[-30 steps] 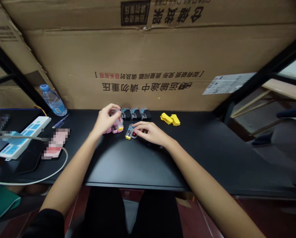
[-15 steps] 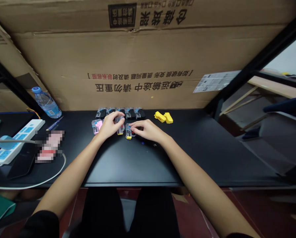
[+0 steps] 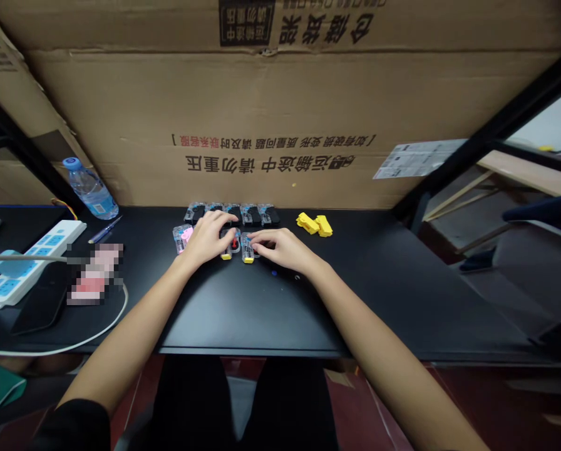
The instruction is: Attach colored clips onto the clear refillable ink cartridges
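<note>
My left hand [image 3: 210, 236] arches over the tabletop, fingers apart, its thumb at the upper edge of a small clear plastic piece with a yellow end and red part [image 3: 226, 248]. My right hand [image 3: 280, 245] has thumb and fingers closed on a second clear piece with a yellow end [image 3: 248, 249], which rests on the table. To the left lies a clear piece with a pink part [image 3: 181, 238], partly covered by my left hand. Behind my hands several clear-and-black pieces [image 3: 250, 215] stand in a row.
Yellow plastic pieces [image 3: 314, 224] lie at the right. A large cardboard sheet [image 3: 271, 100] closes off the back of the black table [image 3: 243, 319]. At the left are a water bottle [image 3: 90, 191], a pen [image 3: 104, 230], a power strip [image 3: 36, 260], a dark phone [image 3: 41, 300] and a white cable [image 3: 92, 337].
My left fingers have shifted left off the clear piece with the red part, uncovering more of it. My right hand stays at its piece. The view has turned slightly.
</note>
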A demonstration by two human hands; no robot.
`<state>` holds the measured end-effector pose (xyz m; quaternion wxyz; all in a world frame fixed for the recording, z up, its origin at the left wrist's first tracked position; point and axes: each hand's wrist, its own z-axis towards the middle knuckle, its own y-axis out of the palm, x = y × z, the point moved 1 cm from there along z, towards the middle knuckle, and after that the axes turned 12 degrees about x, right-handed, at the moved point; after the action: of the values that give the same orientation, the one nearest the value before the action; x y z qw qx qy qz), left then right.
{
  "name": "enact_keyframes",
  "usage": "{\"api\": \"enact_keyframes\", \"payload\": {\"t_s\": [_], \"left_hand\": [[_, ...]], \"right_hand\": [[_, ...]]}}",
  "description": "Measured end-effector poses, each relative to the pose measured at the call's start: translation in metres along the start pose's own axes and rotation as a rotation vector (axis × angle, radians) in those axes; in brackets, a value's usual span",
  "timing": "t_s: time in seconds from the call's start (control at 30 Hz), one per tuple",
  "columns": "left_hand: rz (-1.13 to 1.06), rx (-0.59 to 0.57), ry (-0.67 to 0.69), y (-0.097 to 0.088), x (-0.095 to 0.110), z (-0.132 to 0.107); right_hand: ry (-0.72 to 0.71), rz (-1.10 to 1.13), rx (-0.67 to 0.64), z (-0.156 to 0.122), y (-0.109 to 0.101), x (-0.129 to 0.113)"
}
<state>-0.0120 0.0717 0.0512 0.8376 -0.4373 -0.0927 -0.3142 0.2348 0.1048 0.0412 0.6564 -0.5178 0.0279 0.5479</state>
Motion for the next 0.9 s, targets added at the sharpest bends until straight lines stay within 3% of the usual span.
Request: {"api": "enact_keyframes", "payload": {"t_s": [0.07, 0.13, 0.23, 0.37, 0.43, 0.63, 0.77, 0.83, 0.9], "left_hand": [[0.123, 0.032, -0.029, -0.018, -0.001, 0.004], [0.253, 0.039, -0.146, -0.037, -0.005, 0.007], [0.371, -0.053, -0.333, -0.054, -0.013, 0.008], [0.457, -0.251, -0.406, -0.053, -0.020, 0.005], [0.470, -0.287, -0.414, -0.049, -0.021, 0.003], [0.402, -0.202, -0.383, -0.045, -0.021, 0.004], [0.295, -0.085, -0.250, -0.040, -0.012, 0.005], [0.215, -0.075, -0.112, -0.034, -0.002, 0.004], [0.138, -0.107, 0.022, -0.024, 0.009, 0.000]], "right_hand": [[0.019, 0.013, 0.000, 0.000, 0.000, 0.000], [0.031, 0.026, -0.001, 0.000, 0.000, -0.001], [0.031, 0.031, 0.005, 0.001, 0.000, -0.002], [0.027, 0.021, 0.006, 0.000, 0.002, -0.001], [0.018, 0.019, 0.003, 0.000, 0.005, -0.001], [-0.028, 0.020, 0.039, 0.000, 0.005, -0.005], [0.010, -0.059, 0.304, 0.004, -0.019, 0.008], [0.107, -0.173, 0.454, 0.004, -0.037, 0.025], [0.191, -0.301, 0.509, 0.002, -0.052, 0.046]]}}
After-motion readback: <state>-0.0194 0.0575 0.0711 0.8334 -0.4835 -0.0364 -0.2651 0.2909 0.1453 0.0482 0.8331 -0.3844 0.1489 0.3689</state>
